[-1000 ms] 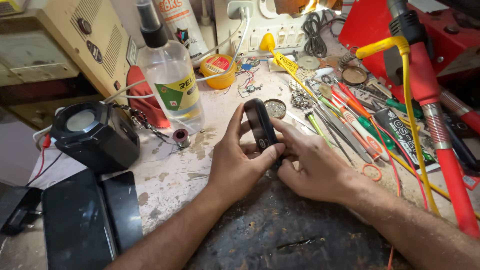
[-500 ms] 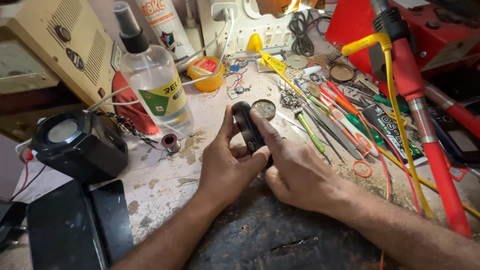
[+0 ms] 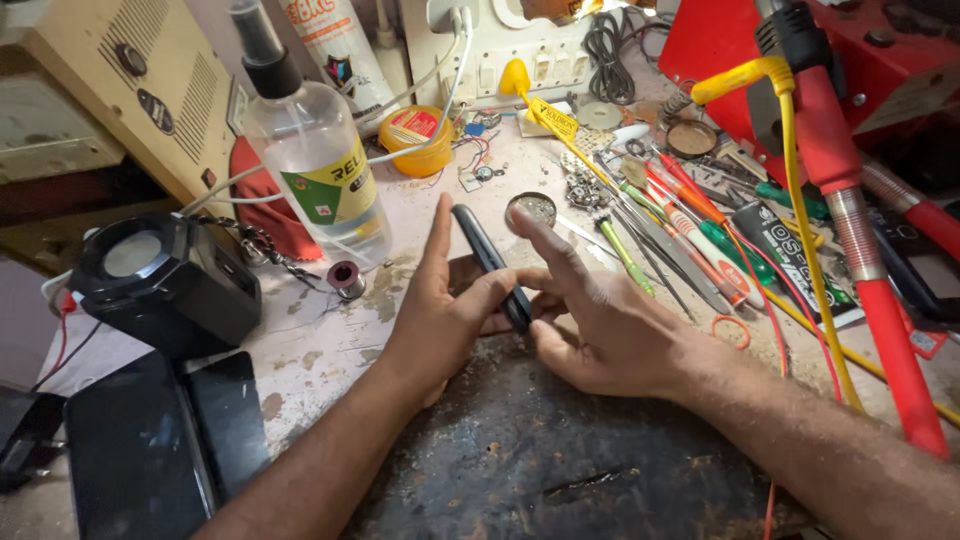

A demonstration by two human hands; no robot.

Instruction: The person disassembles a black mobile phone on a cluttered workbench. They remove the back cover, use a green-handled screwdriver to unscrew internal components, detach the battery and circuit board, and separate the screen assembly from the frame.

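A clear plastic bottle [image 3: 318,170] with a black nozzle stands upright toward the far edge of the workbench [image 3: 330,330], with a small yellow tin [image 3: 417,140] just beside it to the right. A black magnifier lamp [image 3: 165,280] sits near the left edge, and dark flat phones [image 3: 150,440] lie at the near left corner. A small spool [image 3: 346,278] lies near the bottle's base. Screwdrivers and tweezers [image 3: 680,230] lie spread out toward the right side. A red-handled tool [image 3: 860,260] with a yellow cable [image 3: 800,220] slants along the right edge. A white socket strip [image 3: 500,50] stands at the far edge.
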